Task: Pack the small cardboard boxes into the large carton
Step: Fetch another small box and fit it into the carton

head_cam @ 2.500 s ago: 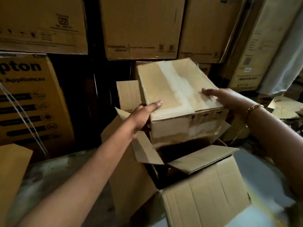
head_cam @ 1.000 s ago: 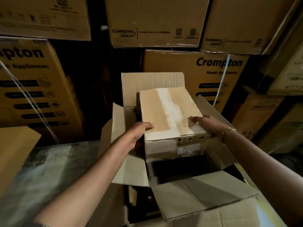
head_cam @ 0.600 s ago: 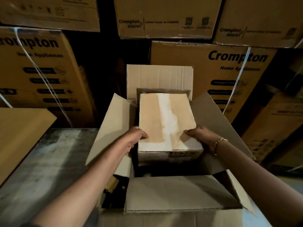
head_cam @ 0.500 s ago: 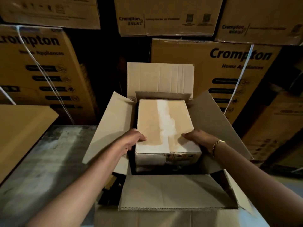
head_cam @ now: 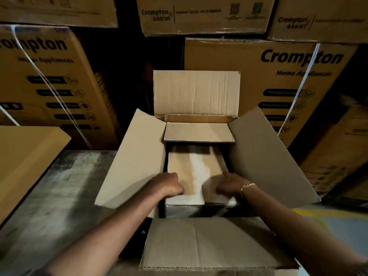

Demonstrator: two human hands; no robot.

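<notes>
Resting low inside the large open brown cardboard carton (head_cam: 199,244), a small tan cardboard box with a pale torn strip down its lid (head_cam: 196,172) is held at its near end by two bare hands. The left hand (head_cam: 169,185) is curled over the near-left corner of the lid, and the right hand (head_cam: 229,188), a gold bracelet (head_cam: 248,187) at its wrist, is clamped on the near-right corner. The hands are set apart across the box's width, neither noticeably nearer to it than the other. The box's long axis runs straight away from the person, its far end tucked beneath a short inner flap (head_cam: 199,132) at the carton's back wall; the lid faces up. The box thus lies directly ahead of and below both hands. All four carton flaps are spread open, and printed appliance cartons (head_cam: 278,76) are stacked behind. Seating appears nearly finished; whether the box touches the carton's floor cannot be told.
</notes>
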